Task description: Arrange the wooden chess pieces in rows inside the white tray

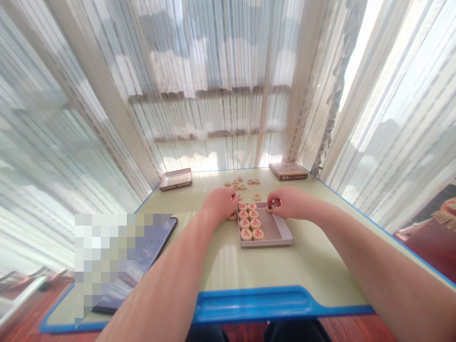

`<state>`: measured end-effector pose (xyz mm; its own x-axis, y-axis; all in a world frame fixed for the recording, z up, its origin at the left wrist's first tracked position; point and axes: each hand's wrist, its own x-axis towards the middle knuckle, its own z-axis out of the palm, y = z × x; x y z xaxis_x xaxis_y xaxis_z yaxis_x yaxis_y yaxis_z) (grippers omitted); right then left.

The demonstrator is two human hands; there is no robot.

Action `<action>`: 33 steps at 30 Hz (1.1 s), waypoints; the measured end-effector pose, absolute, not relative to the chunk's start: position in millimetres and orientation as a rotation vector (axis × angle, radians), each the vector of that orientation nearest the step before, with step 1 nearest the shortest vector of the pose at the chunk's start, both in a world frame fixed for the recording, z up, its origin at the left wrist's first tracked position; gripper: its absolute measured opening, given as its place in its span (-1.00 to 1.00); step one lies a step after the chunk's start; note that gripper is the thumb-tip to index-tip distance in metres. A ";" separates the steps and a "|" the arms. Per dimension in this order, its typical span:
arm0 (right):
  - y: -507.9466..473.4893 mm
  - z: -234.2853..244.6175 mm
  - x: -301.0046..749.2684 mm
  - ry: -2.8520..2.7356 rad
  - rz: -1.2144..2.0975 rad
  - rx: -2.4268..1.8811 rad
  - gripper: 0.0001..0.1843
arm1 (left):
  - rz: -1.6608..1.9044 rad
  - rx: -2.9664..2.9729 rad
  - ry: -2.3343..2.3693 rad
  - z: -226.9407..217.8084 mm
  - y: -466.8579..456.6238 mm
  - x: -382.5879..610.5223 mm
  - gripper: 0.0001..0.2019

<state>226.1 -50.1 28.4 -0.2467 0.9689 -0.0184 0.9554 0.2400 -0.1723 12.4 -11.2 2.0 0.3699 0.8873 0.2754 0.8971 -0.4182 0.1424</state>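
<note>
An open shallow box lies in front of me, with two columns of round Chinese chess pieces with red characters along its left side. My right hand is at the box's far right part, its fingers closed on a Chinese chess piece. Just beyond the box's far left corner, my left hand has its fingers curled together. What they hold, if anything, is too small to make out. One loose piece lies below that hand, partly hidden, left of the box.
More loose pieces are scattered on the table beyond the box. A shallow box lid stands at the far left, a closed printed box at the far right. A dark-framed tablet, partly pixelated, lies left. The table edge is blue.
</note>
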 end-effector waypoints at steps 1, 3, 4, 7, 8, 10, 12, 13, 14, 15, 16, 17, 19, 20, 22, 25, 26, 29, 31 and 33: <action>-50.6 28.7 225.6 -2.398 0.229 -1.870 -0.81 | -0.483 -2.572 -1.676 1.9 -11.4 12.4 -0.58; -51.2 29.1 224.9 -2.391 0.226 -1.871 -0.80 | -0.473 -2.570 -1.678 1.6 -11.6 12.3 -0.58; -51.4 29.3 224.8 -2.388 0.226 -1.871 -0.80 | -0.468 -2.570 -1.681 1.5 -11.5 12.3 -0.58; -51.3 30.1 225.7 -2.382 0.255 -1.877 -0.80 | -0.449 -2.574 -1.710 1.4 -10.7 12.5 -0.57; -51.2 30.5 226.1 -2.383 0.270 -1.873 -0.80 | -0.443 -2.577 -1.716 1.4 -10.4 12.6 -0.57; -51.2 31.0 226.7 -2.382 0.294 -1.862 -0.80 | -0.443 -2.581 -1.710 1.6 -10.0 12.6 -0.57; -51.3 31.2 226.6 -2.372 0.305 -1.856 -0.80 | -0.457 -2.579 -1.695 1.9 -10.3 12.6 -0.57; -51.4 31.1 226.4 -2.365 0.313 -1.858 -0.80 | -0.463 -2.578 -1.696 2.1 -10.7 12.5 -0.57; -51.4 31.0 226.3 -2.359 0.321 -1.859 -0.81 | -0.466 -2.577 -1.703 2.4 -11.2 12.5 -0.57; -51.5 30.9 226.2 -2.355 0.328 -1.859 -0.81 | -0.467 -2.577 -1.713 2.7 -11.8 12.5 -0.56; -51.5 30.9 226.2 -2.352 0.333 -1.860 -0.81 | -0.468 -2.578 -1.725 3.1 -12.4 12.5 -0.56; -51.6 31.0 226.3 -2.351 0.335 -1.861 -0.80 | -0.471 -2.579 -1.732 3.4 -13.0 12.6 -0.56; -51.8 32.0 226.6 -2.349 0.318 -1.864 -0.80 | -0.482 -2.581 -1.733 3.9 -13.4 12.8 -0.57; -51.9 32.7 226.8 -2.342 0.301 -1.869 -0.79 | -0.484 -2.584 -1.729 3.9 -13.3 12.8 -0.56; -52.0 34.4 227.0 -2.318 0.262 -1.884 -0.78 | -0.483 -2.590 -1.718 3.7 -12.5 12.7 -0.56; -52.1 36.4 226.7 -2.286 0.234 -1.893 -0.79 | -0.482 -2.604 -1.693 2.7 -11.0 12.0 -0.56; -52.2 36.7 226.6 -2.283 0.229 -1.888 -0.79 | -0.485 -2.607 -1.688 2.4 -10.8 11.8 -0.57; -51.4 35.1 227.0 -2.258 0.196 -1.849 -0.80 | -0.493 -2.603 -1.694 2.1 -11.4 11.7 -0.57; -48.6 31.3 228.2 -2.216 0.155 -1.803 -0.78 | -0.501 -2.594 -1.692 3.0 -12.4 12.0 -0.58; -43.5 24.9 229.9 -2.161 0.089 -1.737 -0.74 | -0.530 -2.573 -1.689 4.8 -13.1 12.3 -0.59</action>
